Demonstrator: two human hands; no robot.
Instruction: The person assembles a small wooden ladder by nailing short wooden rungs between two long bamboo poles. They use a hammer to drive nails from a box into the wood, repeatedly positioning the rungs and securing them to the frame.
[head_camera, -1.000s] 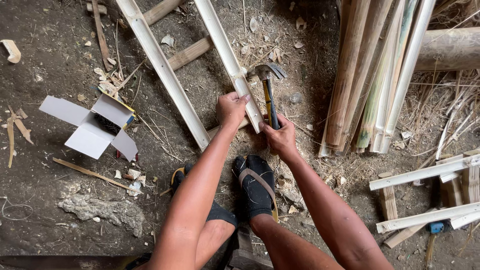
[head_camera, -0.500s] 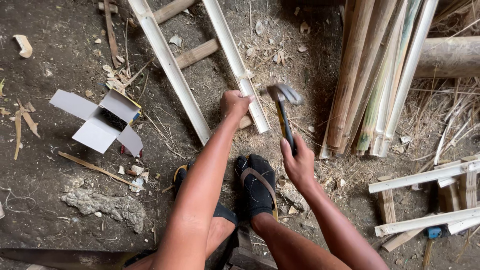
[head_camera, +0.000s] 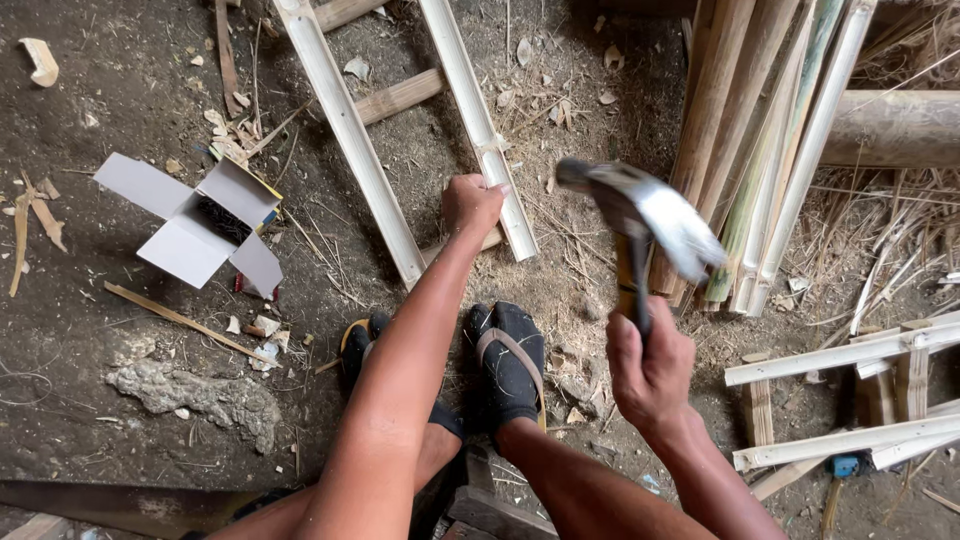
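Head cam: right hand fingers wrapped tight round the raised hammer (blurry), left hand fingers curled, pinning the bamboo rail. Mid-nailing; next calls for a square strike clear of fingers.

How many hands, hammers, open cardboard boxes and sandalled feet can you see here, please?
Hands: 2, the left hand and the right hand
Hammers: 1, the hammer
Open cardboard boxes: 1, the box
Sandalled feet: 2, the left foot and the right foot
Total: 6
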